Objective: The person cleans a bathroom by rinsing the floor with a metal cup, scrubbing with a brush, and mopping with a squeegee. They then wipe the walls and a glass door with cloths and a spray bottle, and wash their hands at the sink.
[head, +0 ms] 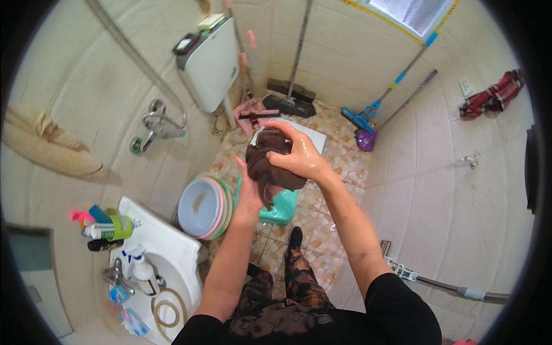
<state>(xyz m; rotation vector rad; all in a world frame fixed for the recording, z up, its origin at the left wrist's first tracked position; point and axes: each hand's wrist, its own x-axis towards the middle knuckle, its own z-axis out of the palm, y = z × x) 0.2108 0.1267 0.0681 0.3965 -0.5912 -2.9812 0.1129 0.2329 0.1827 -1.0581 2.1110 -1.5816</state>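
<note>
Both my hands hold a bunched, dark brown cloth [276, 164] in front of me. My right hand [302, 155] grips it from above and the right, its skin wet and shiny. From the lower left, my left hand [250, 189] supports the cloth, and part of the cloth hangs down by that palm. Beneath the hands, partly hidden by them, stands a green plastic basin or stool [280, 209] on the tiled floor. Whatever lies inside the cloth's folds cannot be seen.
Stacked basins [198, 207] lean by the left wall, beside a white washbasin [172, 241] holding a spray bottle [144, 274] and a hose [170, 312]. Brooms, a pink dustpan [250, 115] and a blue sponge mop [364, 115] stand at the back. A shower mixer tap [161, 127] is on the left wall.
</note>
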